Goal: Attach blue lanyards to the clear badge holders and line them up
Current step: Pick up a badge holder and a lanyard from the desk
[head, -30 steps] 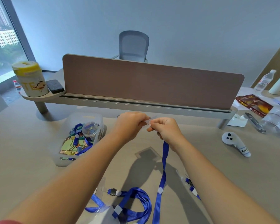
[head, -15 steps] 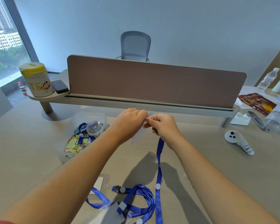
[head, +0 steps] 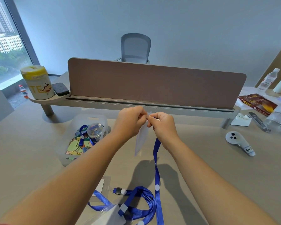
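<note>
While both hands meet in the air above the desk (head: 31,159), the left hand (head: 130,121) pinches the top edge of a clear badge holder (head: 141,138), and the right hand (head: 163,125) has its fingers curled around the clip end of a blue lanyard (head: 156,161). That holder hangs down from the fingertips between the two wrists, a see-through sleeve with a pale card inside, tilted slightly. From the right hand the lanyard drops as a flat, bright blue ribbon, carrying a white round dot partway down, and reaches the desk near the front edge. Whether the clip is already through the holder's slot cannot be told; the fingers hide it.

At the front of the desk lie more blue lanyards (head: 136,203) in a loose tangle, one with a dark clip and white bead touching another holder (head: 102,185) lying flat. A third holder (head: 110,215) sits at the bottom edge.

Left of the hands, a clear plastic bin (head: 89,120) holds coloured clips and a small round tub. On the shelf stands a yellow-lidded canister (head: 37,82) printed with the letters "TE" and a cartoon figure. To the right, a white controller (head: 238,142) carries a handwritten label starting "Hao".
</note>
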`<action>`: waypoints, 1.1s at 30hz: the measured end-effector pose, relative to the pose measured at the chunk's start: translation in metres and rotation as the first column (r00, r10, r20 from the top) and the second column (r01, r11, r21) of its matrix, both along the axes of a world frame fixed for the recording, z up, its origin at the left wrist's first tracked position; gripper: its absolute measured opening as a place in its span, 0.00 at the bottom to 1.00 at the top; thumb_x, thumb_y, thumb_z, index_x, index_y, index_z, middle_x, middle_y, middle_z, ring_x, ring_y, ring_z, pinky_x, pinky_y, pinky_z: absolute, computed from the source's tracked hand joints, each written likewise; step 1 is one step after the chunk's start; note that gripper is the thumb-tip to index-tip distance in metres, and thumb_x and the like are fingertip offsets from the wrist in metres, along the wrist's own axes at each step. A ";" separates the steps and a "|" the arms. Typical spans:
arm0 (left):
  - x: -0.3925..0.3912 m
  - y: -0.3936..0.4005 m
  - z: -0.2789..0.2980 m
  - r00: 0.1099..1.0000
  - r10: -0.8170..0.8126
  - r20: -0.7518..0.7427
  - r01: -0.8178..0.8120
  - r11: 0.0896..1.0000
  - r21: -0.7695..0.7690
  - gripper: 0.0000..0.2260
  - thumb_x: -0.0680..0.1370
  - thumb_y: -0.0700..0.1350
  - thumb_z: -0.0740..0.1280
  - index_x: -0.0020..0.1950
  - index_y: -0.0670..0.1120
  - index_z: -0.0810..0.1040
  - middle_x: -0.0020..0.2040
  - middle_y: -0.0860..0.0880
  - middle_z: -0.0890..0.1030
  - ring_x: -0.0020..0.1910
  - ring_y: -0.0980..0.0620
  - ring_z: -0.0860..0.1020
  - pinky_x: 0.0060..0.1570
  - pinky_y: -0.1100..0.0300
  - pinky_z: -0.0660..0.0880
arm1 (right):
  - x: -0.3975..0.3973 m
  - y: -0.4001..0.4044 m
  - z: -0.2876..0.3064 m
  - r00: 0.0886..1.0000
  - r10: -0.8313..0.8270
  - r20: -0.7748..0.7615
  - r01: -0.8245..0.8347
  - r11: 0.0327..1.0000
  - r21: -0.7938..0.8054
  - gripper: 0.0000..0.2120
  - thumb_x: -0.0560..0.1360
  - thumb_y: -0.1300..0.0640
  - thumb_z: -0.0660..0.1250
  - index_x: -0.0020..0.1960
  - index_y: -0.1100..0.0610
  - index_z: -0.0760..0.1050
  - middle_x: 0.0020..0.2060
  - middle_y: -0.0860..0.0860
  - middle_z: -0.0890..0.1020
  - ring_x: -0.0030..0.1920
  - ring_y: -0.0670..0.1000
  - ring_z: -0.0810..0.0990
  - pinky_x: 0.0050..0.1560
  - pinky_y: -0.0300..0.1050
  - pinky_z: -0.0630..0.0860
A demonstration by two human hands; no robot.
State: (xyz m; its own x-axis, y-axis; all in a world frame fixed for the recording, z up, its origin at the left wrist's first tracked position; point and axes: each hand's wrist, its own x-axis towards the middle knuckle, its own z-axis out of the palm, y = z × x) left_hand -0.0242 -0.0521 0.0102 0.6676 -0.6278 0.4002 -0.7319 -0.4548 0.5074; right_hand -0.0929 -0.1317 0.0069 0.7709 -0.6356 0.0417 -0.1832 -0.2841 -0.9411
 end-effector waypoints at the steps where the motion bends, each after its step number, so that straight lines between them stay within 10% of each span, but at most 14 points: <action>1: 0.001 -0.001 -0.001 0.999 0.015 -0.044 -0.017 0.999 -0.045 0.11 0.78 0.43 0.59 0.52 0.39 0.78 0.48 0.42 0.82 0.42 0.50 0.75 0.34 0.68 0.66 | 0.001 0.000 0.000 1.000 -0.005 0.003 0.005 1.000 -0.010 0.17 0.77 0.62 0.59 0.30 0.53 0.69 0.28 0.49 0.73 0.30 0.45 0.68 0.33 0.36 0.65; 15: 0.003 -0.005 -0.003 0.783 -0.192 -0.592 -0.108 0.895 -0.433 0.07 0.75 0.33 0.61 0.41 0.39 0.77 0.32 0.48 0.76 0.26 0.61 0.78 0.26 0.76 0.74 | 0.003 -0.001 -0.002 0.998 -0.027 0.057 0.036 0.985 -0.167 0.09 0.76 0.64 0.58 0.43 0.63 0.77 0.29 0.46 0.72 0.31 0.42 0.70 0.30 0.31 0.67; 23: 0.004 -0.006 -0.006 0.508 -0.392 -0.767 -0.075 0.867 -0.493 0.11 0.77 0.44 0.62 0.59 0.43 0.72 0.48 0.48 0.80 0.46 0.53 0.79 0.45 0.64 0.76 | 0.002 -0.014 0.008 0.992 -0.046 0.115 -0.015 0.874 0.486 0.13 0.77 0.62 0.59 0.35 0.58 0.74 0.27 0.52 0.72 0.18 0.42 0.64 0.18 0.31 0.62; 33: 0.008 -0.005 -0.012 0.900 -0.076 -0.430 -0.074 0.944 -0.322 0.10 0.77 0.39 0.60 0.55 0.41 0.78 0.47 0.47 0.79 0.47 0.51 0.75 0.47 0.60 0.73 | 0.014 -0.023 0.028 0.980 0.064 0.186 -0.174 0.724 0.667 0.11 0.77 0.62 0.61 0.36 0.61 0.74 0.22 0.49 0.72 0.15 0.42 0.61 0.15 0.31 0.58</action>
